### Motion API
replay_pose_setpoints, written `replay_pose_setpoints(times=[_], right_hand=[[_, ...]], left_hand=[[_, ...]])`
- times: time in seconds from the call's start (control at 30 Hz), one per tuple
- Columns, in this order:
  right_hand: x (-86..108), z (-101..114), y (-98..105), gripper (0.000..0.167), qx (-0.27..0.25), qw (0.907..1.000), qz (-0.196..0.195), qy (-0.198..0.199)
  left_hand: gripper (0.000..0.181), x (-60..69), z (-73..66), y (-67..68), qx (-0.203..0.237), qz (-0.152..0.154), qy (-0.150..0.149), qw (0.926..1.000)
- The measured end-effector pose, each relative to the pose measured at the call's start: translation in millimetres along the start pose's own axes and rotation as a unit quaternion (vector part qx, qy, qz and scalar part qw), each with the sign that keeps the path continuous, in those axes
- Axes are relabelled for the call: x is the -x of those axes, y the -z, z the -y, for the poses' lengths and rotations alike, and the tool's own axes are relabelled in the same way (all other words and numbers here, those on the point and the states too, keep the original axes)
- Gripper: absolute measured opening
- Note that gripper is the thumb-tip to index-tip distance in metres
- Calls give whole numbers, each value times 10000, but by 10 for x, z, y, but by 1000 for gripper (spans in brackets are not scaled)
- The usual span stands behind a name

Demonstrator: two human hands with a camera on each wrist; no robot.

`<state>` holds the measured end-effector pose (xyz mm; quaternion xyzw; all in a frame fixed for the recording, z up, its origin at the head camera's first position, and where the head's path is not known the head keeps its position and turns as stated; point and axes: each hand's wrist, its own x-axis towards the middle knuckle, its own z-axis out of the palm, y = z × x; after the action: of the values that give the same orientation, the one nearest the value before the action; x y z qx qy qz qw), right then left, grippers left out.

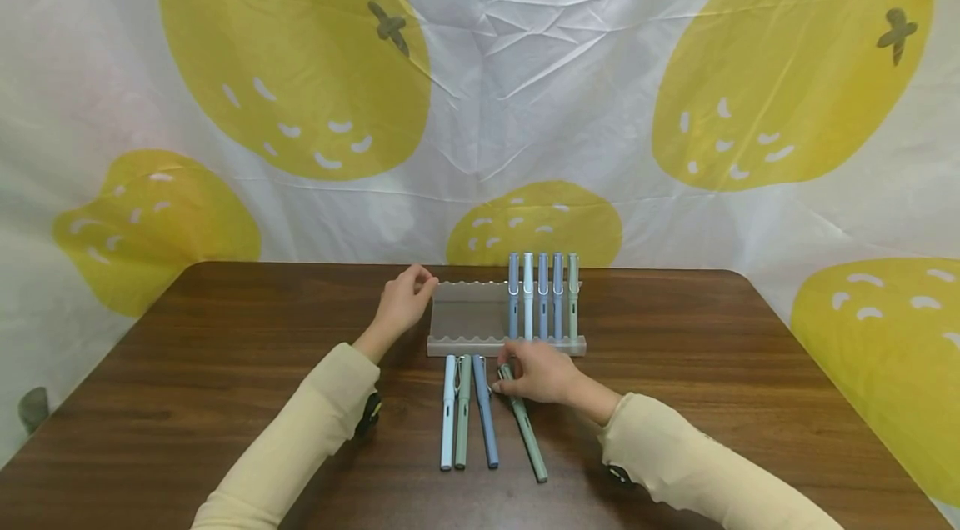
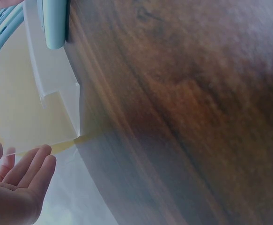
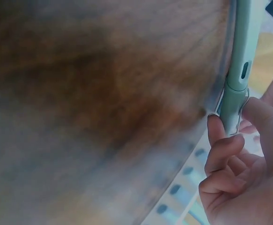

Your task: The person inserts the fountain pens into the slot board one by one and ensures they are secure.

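Sage-green, the capped pen (image 1: 529,440) slants in front of the clear rack (image 1: 468,318), its cap end pinched by my right hand (image 1: 542,372), fingers curled. I judge this step as picking it up; next calls for standing it in a slot beside the five upright pens (image 1: 543,297). Three loose pens (image 1: 462,422) lie left. My left hand (image 1: 402,298), other fingers extended, pinches the rack's upper left corner.

Five pens (image 1: 543,301) stand in the right half of a rack (image 1: 468,322) on a desk (image 1: 690,363), a cloth (image 1: 540,97) behind. Three loose pens (image 1: 463,422) lie in front, left of a fourth pen (image 1: 528,432) in the right hand (image 1: 546,372).
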<state>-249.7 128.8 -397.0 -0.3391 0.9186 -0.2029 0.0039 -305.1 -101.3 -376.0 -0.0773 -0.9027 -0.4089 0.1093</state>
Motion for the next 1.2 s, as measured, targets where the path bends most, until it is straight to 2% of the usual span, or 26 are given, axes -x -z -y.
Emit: replay_pose_setpoints(times=[0.23,0.37,0.53,0.9,1.2], right_hand=[[-24,-27,109,28,-777,9966,-203,193],[-46,-30,185,27,-1057,9940,-246,125],[-50,-26,269,26,-1224,9922,-227,-34],[-100,0,471,23,-1530,9870,-484,-3],[-190,-8,594,23,-1385,9881,-667,56]], left_hand=[[18,-5,0,-5,-42,-41,-42,10000],[18,-15,-4,-6,-44,-82,-64,9999],[18,-14,-7,-6,-36,-89,-46,9999],[17,2,-9,-4,-6,-61,-37,10000],[18,-1,-4,-4,8,-53,-49,10000]])
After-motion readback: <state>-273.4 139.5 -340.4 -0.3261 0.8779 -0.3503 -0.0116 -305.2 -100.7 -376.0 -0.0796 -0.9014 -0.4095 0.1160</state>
